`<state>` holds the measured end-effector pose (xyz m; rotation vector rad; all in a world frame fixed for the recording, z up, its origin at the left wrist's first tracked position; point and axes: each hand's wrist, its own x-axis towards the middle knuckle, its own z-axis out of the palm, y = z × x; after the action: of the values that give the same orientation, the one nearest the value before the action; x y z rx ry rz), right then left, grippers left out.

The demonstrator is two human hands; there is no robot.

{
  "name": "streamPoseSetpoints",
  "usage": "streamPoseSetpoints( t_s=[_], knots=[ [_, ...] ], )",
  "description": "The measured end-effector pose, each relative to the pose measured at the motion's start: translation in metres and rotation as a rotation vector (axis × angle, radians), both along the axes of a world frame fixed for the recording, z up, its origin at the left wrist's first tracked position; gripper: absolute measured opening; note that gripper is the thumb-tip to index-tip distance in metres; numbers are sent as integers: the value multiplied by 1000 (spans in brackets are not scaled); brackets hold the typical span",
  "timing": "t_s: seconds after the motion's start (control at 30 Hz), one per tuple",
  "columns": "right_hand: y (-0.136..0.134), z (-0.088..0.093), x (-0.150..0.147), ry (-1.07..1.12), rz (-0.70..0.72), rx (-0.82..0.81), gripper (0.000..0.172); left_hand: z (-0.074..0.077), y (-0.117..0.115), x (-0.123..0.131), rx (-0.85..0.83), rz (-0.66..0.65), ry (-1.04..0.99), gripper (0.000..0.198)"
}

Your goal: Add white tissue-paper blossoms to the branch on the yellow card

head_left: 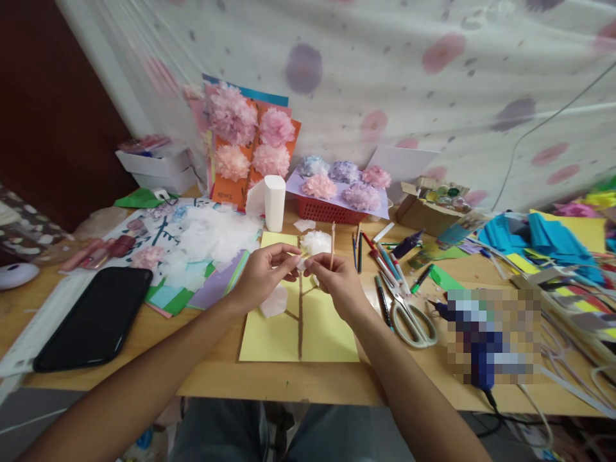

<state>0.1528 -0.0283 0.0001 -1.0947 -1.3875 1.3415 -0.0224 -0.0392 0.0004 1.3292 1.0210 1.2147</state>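
My left hand (267,273) and my right hand (337,280) meet above a yellow sheet of paper (332,333). Both sets of fingers are closed in a pinch around a small white piece of thin paper (301,263), partly hidden by them. A slim pinkish pencil (333,236) stands upright from my right hand. On the yellow sheet runs a brown drawn stem with branches (301,321). A fluffy white paper flower (316,242) sits just beyond my fingers, and a loose white paper piece (274,301) lies beneath my left hand.
Scissors (414,321), markers (385,263) and a blurred-out glue gun (486,340) lie at right. A black phone or tablet (96,317) and piled white paper pieces (206,231) lie left. Behind stand a white roll (274,204), a red basket (327,210) and pink-flowered orange boards (231,189).
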Motion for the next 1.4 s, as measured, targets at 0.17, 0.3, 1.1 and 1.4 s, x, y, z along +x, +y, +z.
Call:
streamPoseSetpoints(
  t_s=[0.17, 0.3, 1.1, 1.4],
  knots=[
    [-2, 1, -1, -92, -53, 109, 24, -1, 1, 1, -68, -22, -23, 32],
    [-6, 5, -4, -116, -65, 163, 24, -3, 2, 1, -68, 14, -17, 30],
    [-3, 2, 3, -155, -140, 268, 16, -2, 2, 3, -194, -40, -114, 35],
    [3, 0, 4, -232, -90, 178, 23, -4, 3, 3, -152, -94, -18, 26]
  ],
)
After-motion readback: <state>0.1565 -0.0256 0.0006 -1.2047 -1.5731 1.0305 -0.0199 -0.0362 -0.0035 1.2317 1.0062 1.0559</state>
